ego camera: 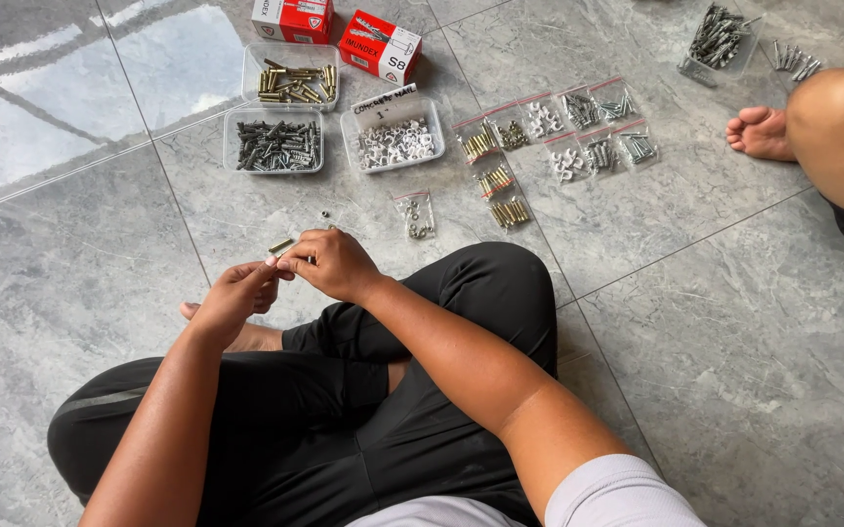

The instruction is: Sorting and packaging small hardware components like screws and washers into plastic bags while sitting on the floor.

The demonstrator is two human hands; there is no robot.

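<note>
I sit cross-legged on a grey tiled floor. My left hand [238, 296] and my right hand [332, 262] meet above the floor in front of my knees, fingers pinched together. Between them they hold a small clear plastic bag [297, 256], and a brass-coloured fastener [280, 245] sticks out at the fingertips. Which hand grips the fastener I cannot tell. A small sealed bag of metal bits [416, 216] lies just beyond my right hand.
Three clear tubs hold brass anchors [294, 82], dark screws [276, 144] and white clips [396, 142]. Two red and white boxes [379, 45] stand behind them. Several filled small bags [558, 134] lie in rows. Another person's foot [760, 133] and knee are at right, by another tub of screws [718, 37].
</note>
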